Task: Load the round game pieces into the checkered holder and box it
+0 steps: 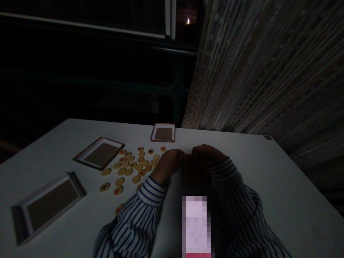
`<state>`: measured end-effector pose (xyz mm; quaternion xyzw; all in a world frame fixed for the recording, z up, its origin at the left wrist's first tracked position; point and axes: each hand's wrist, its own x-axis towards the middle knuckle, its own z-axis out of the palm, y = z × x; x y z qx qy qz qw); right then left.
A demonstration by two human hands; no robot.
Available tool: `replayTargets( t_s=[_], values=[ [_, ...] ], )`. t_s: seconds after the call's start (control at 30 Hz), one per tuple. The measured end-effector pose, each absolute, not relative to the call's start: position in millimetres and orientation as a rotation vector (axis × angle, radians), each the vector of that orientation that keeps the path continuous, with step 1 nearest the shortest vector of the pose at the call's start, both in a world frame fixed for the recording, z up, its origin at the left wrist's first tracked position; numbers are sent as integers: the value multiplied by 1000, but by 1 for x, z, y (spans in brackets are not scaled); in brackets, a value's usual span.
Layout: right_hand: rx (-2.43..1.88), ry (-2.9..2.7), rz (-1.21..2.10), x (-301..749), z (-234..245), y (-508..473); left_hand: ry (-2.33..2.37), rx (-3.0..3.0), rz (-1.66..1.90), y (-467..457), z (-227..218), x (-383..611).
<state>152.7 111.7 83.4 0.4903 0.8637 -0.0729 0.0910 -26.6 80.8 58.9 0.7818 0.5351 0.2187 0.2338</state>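
A: What did the two hands hold in this dim view?

B: The left hand [168, 163] and the right hand [208, 156] met over the white table [268, 193], fingers curled inward toward each other. Between and just below them lay a dark object [194, 171], touching or nearly touching both hands. Whether either hand gripped it or merely rested on it could not be told; the light was too poor, and the object's kind could not be made out.

A: Where did the round pieces lie?

B: The wooden discs [131, 165], pale yellow with red or dark marks, lay scattered flat on the table just left of the left hand. The nearest discs sat just beside that wrist, and one disc [119, 209] lay partly hidden by the left striped sleeve [139, 218]. No disc was seen to the right of the hands.

A: And the trays?

B: Three shallow rectangular trays lay apart from the hands: a small tray [163, 133] beyond the hands, a middle tray [99, 153] beyond the discs to the left, and a near tray [45, 206] at the table's left edge. A woven blind [268, 64] hung behind the table on the right.
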Motion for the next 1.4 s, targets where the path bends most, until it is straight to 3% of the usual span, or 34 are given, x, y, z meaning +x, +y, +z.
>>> replayTargets(
  t_s=[1.4],
  values=[
    [1389, 2577, -263, 148, 84, 111, 1507, 2157, 365, 74, 66, -18]
  ],
)
